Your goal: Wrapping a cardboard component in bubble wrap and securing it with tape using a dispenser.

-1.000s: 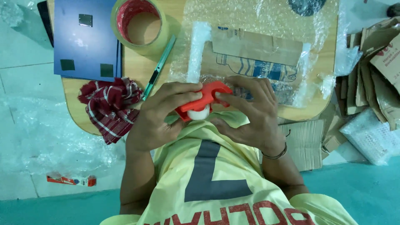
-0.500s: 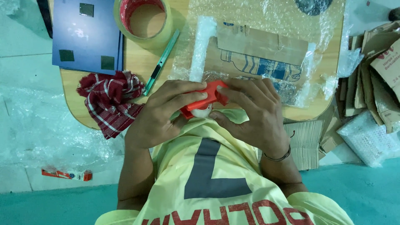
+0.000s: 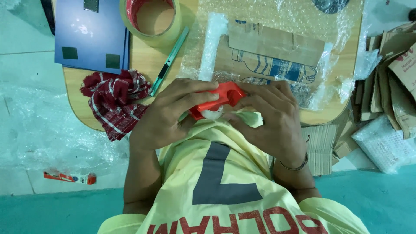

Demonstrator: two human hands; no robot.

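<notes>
Wooden table (image 3: 143, 60) on pale tiled floor, bubble wrap (image 3: 277, 17) spread over right half w/ flat cardboard (image 3: 277, 43) under it. Both hands clasp red tape dispenser (image 3: 219, 99) at near table edge, above yellow shirt: left hand (image 3: 167, 115) fingers over its top, right hand (image 3: 271, 119) gripping right end. Nearby: checked red cloth (image 3: 115, 102), green cutter (image 3: 169, 60), tape roll (image 3: 151, 19), blue folder (image 3: 91, 32).
</notes>
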